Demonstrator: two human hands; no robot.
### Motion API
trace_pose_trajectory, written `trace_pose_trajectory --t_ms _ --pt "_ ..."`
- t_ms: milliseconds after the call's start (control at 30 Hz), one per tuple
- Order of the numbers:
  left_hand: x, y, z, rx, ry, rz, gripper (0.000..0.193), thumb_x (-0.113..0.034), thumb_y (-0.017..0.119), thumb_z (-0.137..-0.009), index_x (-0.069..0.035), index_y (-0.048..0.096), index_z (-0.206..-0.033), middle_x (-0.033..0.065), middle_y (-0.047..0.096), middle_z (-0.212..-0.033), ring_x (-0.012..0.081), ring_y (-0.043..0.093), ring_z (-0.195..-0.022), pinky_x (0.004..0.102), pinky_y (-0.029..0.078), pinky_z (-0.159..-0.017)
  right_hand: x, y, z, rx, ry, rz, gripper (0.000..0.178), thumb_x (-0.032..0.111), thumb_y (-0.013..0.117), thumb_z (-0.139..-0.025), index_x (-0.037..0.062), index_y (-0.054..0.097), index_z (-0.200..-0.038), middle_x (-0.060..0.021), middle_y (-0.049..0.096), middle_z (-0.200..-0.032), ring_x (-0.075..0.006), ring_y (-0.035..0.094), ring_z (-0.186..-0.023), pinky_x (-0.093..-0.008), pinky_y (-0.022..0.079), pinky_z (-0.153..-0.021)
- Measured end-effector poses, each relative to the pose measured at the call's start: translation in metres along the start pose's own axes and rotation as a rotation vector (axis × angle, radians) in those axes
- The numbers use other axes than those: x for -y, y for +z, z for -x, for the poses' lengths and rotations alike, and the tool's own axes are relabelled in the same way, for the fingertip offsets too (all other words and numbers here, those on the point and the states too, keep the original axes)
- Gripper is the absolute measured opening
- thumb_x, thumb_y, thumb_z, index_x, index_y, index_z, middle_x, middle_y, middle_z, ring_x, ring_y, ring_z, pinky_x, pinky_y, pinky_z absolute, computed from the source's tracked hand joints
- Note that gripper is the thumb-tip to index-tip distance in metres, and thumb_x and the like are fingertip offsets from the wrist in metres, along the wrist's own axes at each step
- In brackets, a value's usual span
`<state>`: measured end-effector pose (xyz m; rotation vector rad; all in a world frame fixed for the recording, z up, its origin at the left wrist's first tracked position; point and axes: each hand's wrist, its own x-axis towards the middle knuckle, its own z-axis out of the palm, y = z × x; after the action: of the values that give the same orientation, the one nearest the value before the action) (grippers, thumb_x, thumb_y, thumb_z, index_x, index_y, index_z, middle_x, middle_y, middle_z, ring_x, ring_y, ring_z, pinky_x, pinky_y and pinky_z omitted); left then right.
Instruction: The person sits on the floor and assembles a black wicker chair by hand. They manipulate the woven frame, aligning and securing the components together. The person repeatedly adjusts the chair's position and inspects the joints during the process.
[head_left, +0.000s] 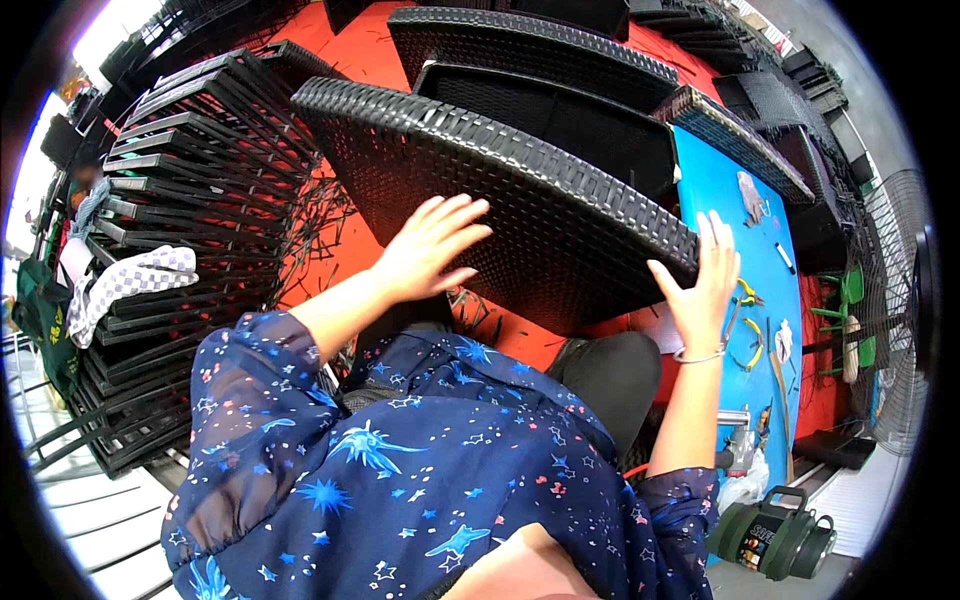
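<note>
Your star-print blouse [400, 460] is closest to the camera, with the woven panel [500, 215] just past your lap, slanting up. Spot that matters is its near right corner: its thick edge runs long from far left to near right, ending right at your right hand [705, 275], so that's your nearer one. That hand is spread around the corner, thumb on the near side and fingers past the end; looks like contact, but I can't tell if it's really clamped on.

Your left hand [432, 248] is wide, fingers fanned, nothing in it, in front of the panel's left part. From there the panel lies to the far side and to the right. Can't tell if the fingertips touch the weave.

Count time: one panel between your hands, plus one long woven piece [540, 45] beyond it, with one black bin-like box [545, 120] between them. Blue desk [712, 175] on the right carries two yellow-handled tools [748, 345], one gray glove [749, 195] and one white marker [786, 258]. Near right, one green jug [770, 535]. On your left, one stack of black frames [190, 180] with one checked cloth [135, 285] draped on it; frames overlap too much to count, sorry. Floor [375, 45] is red.
</note>
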<state>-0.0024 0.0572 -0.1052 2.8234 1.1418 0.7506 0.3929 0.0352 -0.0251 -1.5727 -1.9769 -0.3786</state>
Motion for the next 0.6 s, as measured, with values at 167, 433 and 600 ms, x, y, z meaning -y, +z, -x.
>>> trace_pose_trajectory --t_ms 167,433,600 --pt "0.042 -0.059 -0.031 -0.308 -0.048 -0.169 0.085 -0.044 0.083 -0.072 -0.012 0.049 -0.142 0.0129 0.037 -0.157 0.0364 0.03 -0.147 0.0539 0.025 -0.119 -0.017 0.005 0.005 0.156 0.123 -0.208 0.086 0.029 0.091 -0.066 0.0074 0.052 -0.14 -0.0151 0.056 -0.136 -0.0342 0.055 -0.125 -0.04 0.043 -0.106" --pt "0.152 -0.112 -0.073 0.389 -0.194 -0.236 0.099 -0.061 0.085 -0.061 -0.011 0.051 -0.138 0.0144 0.065 -0.12 0.0345 0.063 -0.11 0.0439 0.051 -0.092 -0.046 0.011 0.048 0.012 0.042 -0.203 0.073 0.017 0.084 -0.074 0.0027 0.053 -0.14 -0.0173 0.055 -0.136 -0.0363 0.051 -0.127 -0.0457 0.037 -0.11" --pt "0.151 -0.125 -0.049 0.358 -0.12 -0.303 0.087 -0.073 0.08 -0.06 -0.008 0.063 -0.115 0.0127 0.066 -0.105 0.0329 0.065 -0.102 0.0437 0.053 -0.088 -0.034 0.013 0.051 0.014 0.128 -0.32 0.078 0.014 0.085 -0.068 0.0042 0.054 -0.14 -0.0154 0.056 -0.133 -0.0353 0.052 -0.124 -0.0447 0.038 -0.109"
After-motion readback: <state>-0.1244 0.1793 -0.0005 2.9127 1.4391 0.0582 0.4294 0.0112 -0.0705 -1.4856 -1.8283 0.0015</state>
